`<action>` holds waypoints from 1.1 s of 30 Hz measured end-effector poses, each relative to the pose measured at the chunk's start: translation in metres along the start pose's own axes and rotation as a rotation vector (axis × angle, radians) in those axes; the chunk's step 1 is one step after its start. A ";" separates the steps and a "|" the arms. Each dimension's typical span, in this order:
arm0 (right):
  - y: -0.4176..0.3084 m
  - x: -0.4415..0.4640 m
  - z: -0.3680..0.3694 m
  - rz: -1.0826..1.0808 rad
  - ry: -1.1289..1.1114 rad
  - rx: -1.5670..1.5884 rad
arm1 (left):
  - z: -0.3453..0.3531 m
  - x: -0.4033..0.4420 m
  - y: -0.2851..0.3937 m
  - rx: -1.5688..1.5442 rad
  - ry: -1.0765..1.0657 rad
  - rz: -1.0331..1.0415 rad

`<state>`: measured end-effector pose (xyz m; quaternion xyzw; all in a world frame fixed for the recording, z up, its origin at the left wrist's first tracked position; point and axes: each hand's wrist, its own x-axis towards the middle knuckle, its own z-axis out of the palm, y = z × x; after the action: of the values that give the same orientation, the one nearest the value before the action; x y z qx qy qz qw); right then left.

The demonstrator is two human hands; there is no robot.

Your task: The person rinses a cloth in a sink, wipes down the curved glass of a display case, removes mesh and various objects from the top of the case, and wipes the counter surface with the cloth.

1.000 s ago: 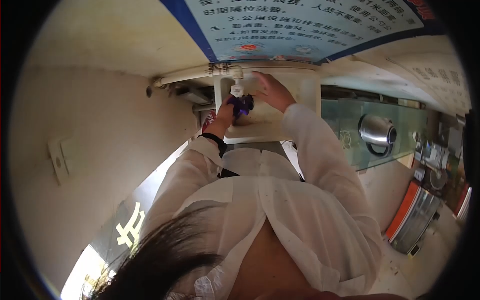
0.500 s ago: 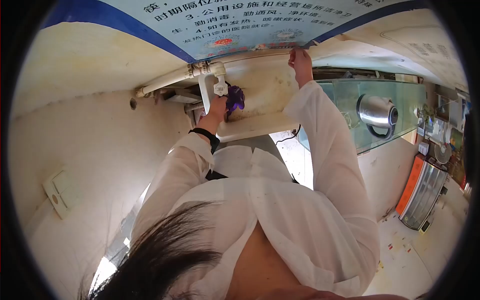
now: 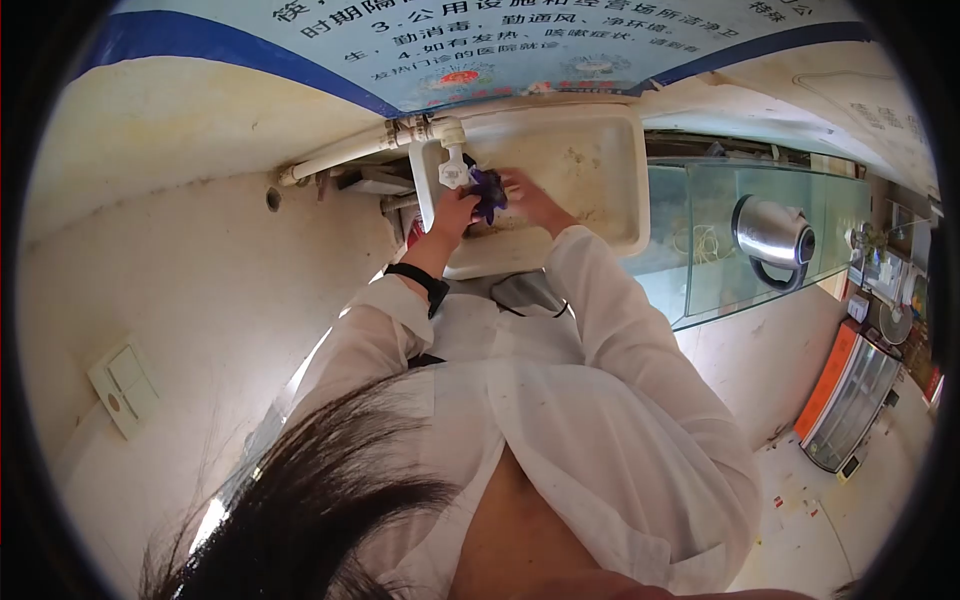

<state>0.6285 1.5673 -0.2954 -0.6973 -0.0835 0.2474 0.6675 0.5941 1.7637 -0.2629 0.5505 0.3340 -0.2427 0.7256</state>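
A crumpled purple cloth (image 3: 488, 196) is bunched up over the left part of a pale, stained sink (image 3: 625, 190), just under the white tap (image 3: 454, 170). My left hand (image 3: 455, 213) is closed on its left side, close beside the tap. On the other side, my right hand (image 3: 530, 200) has its fingers closed at the cloth's right edge; the fingertips are partly hidden. Both forearms come in from below, in white sleeves, and a black band (image 3: 420, 283) circles my left wrist.
A white pipe (image 3: 340, 158) runs along the wall to the tap. Right of the sink, a metal kettle (image 3: 768, 235) stands on a glass tank (image 3: 700, 250). A blue-edged notice (image 3: 520, 50) hangs above. An orange-edged glass case (image 3: 850, 395) is farther right.
My right hand has come down and left from the sink's back edge by the notice to the purple cloth. My left hand stays on the cloth near the tap. The view has shifted slightly.
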 end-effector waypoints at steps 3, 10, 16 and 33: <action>-0.068 -0.008 0.024 -0.039 -0.130 -0.174 | 0.001 -0.002 0.001 0.033 -0.116 -0.018; -0.095 -0.001 0.009 0.282 -0.105 -0.576 | -0.071 0.037 -0.045 0.167 0.053 -0.047; -0.047 0.009 0.002 0.211 0.072 -0.295 | -0.066 0.019 -0.036 0.317 0.019 0.378; -0.028 0.019 0.003 0.257 0.050 -0.440 | 0.014 -0.042 0.021 1.144 -0.138 0.387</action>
<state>0.6498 1.5813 -0.2728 -0.8366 -0.0295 0.2888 0.4646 0.5844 1.7555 -0.2162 0.8869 -0.0032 -0.2825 0.3654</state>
